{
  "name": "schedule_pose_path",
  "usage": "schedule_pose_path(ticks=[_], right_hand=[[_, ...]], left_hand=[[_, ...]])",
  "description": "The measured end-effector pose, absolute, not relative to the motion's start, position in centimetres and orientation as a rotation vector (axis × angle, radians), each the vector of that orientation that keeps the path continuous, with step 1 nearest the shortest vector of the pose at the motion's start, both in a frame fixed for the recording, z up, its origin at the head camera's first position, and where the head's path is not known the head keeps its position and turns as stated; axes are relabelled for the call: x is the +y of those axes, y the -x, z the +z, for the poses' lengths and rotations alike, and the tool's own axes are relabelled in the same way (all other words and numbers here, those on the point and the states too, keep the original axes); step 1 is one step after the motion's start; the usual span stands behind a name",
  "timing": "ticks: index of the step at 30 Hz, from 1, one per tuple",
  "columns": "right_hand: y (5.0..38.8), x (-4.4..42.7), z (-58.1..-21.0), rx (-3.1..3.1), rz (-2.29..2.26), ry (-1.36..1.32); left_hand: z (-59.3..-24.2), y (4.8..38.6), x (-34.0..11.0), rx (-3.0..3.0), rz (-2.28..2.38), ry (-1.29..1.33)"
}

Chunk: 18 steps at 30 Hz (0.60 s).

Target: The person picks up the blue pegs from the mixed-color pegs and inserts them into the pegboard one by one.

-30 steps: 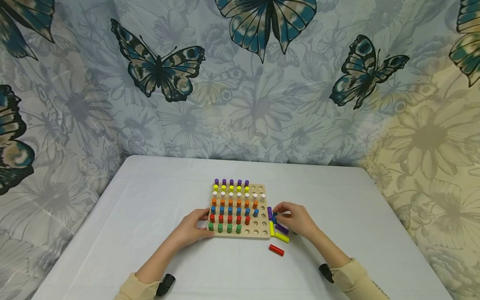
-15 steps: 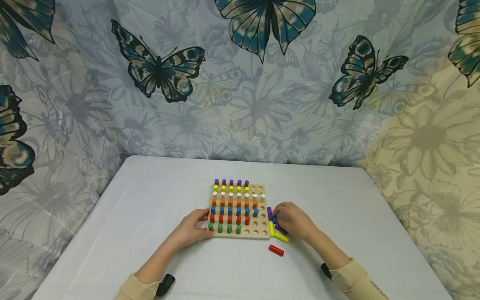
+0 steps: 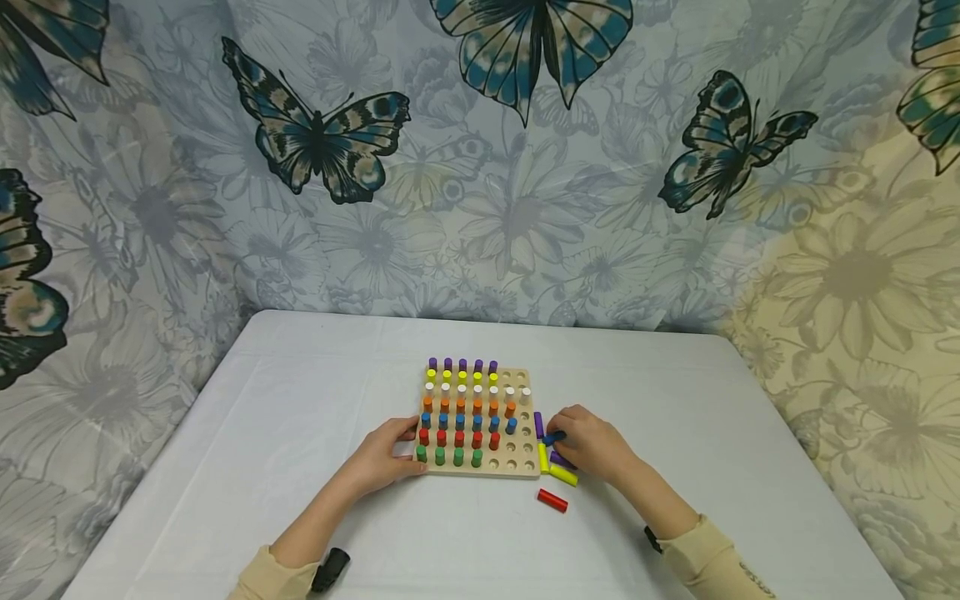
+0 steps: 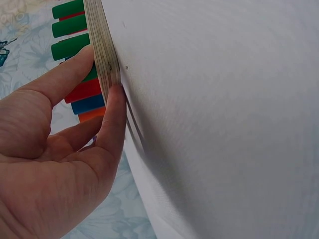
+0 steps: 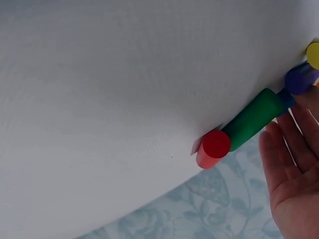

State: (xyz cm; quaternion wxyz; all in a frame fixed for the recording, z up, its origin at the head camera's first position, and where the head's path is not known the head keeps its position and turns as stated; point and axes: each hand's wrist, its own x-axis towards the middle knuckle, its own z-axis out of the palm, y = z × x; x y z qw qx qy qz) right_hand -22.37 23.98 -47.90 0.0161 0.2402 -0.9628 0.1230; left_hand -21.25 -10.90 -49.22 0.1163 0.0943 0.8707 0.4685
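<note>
My left hand holds the left side of a wooden pegboard. In the left wrist view its thumb lies by the green pegs and a fingertip touches the board's edge. Rows of purple, yellow, white, orange, blue, red and green pegs stand upright in the board. Just right of the board, my right hand pinches a blue peg, which is tilted. Beneath and beside that hand lie a purple peg and a yellow peg. The right wrist view shows only part of the right hand.
Along the board's right edge lie another purple peg and another yellow peg. A red peg lies nearer the front. The right wrist view also shows a green peg. A white cloth covers the table.
The right hand's fingers have closed on the blue peg and turned it from its earlier position among the loose pegs. My left hand and the board stay in place.
</note>
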Motion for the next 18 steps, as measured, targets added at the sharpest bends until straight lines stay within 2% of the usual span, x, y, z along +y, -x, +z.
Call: schedule_pose_path(ticks=[10,18], right_hand=[[22.66,24.07,-47.87,-3.056,0.506,-0.637],[22.61,23.44,-47.65,-2.976,0.968,-0.492]], left_hand=[[-49.29,21.29,-10.93,2.556,1.364,-0.282],[-49.41,21.34,-11.02,2.556,1.365,-0.289]])
